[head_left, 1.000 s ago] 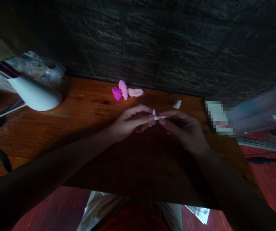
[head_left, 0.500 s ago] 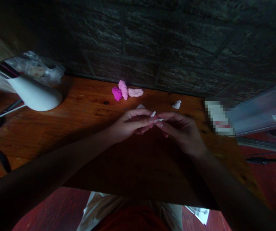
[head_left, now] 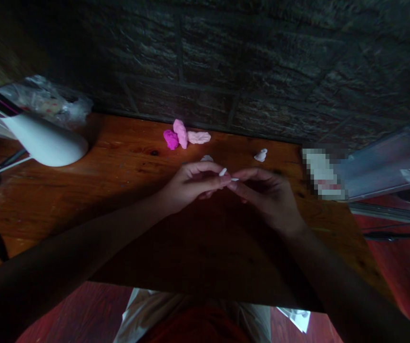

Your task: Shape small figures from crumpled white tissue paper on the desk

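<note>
Between the fingertips of both hands is a small piece of white modelling clay (head_left: pixel 222 172), mostly covered by the fingers. My left hand (head_left: pixel 192 185) pinches it with thumb and forefinger, and one white end pokes up above them. From the other side my right hand (head_left: pixel 267 193) grips a thin white tip with thumb and forefinger. Just behind the left hand a pale lump of clay (head_left: pixel 207 158) lies partly hidden. Farther back sit a magenta clay lump (head_left: pixel 171 139), a pink lump (head_left: pixel 180 133) and a light pink lump (head_left: pixel 199 137). A small white clay lump (head_left: pixel 261 155) rests beyond the right hand.
A white tapered object (head_left: pixel 49 140) with a cable stands on the wooden table (head_left: pixel 119 157) at left, before crumpled clear plastic (head_left: pixel 53 102). A dark brick-pattern wall (head_left: pixel 205 57) borders the back. At right lies a blurred-out pale item (head_left: pixel 322 174) beside a translucent panel (head_left: pixel 387 159).
Both hands have drawn closer together, and the white clay between them shows less. The pale lump behind my left hand is more exposed. The whole view has shifted slightly.
</note>
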Tool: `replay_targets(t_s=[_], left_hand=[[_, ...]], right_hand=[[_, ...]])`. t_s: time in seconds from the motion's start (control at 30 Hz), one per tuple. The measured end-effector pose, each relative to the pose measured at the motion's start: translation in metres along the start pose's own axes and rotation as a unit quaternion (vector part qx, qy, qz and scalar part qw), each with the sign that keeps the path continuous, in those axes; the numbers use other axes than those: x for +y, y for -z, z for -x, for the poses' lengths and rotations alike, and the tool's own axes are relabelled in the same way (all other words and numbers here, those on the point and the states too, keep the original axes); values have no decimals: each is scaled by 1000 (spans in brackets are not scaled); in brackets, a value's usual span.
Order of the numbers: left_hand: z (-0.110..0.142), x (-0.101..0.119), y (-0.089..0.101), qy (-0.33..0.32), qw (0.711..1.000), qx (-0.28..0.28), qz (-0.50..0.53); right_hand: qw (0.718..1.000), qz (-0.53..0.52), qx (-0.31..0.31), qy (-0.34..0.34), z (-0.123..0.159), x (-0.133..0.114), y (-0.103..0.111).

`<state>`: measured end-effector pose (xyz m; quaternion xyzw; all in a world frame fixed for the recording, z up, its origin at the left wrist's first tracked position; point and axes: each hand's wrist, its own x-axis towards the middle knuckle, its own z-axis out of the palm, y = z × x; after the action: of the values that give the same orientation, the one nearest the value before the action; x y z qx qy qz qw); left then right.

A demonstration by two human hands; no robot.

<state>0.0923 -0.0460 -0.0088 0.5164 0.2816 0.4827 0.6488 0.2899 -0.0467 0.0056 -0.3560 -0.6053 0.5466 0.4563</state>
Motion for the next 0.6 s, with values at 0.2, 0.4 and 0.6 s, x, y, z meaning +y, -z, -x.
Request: replay_targets(t_s=[0.2,0.4,0.6], left_hand=[[0,3,-3,-18,999,30,-14],[0,4,-5,-43,997,53,-40],[-1,2,-3,-36,998,53,-22]], right_hand=[[1000,17,19,11,1,-2,-2],[998,36,47,7,2,1,-3],[999,29,24,-4,-3,-4,4]])
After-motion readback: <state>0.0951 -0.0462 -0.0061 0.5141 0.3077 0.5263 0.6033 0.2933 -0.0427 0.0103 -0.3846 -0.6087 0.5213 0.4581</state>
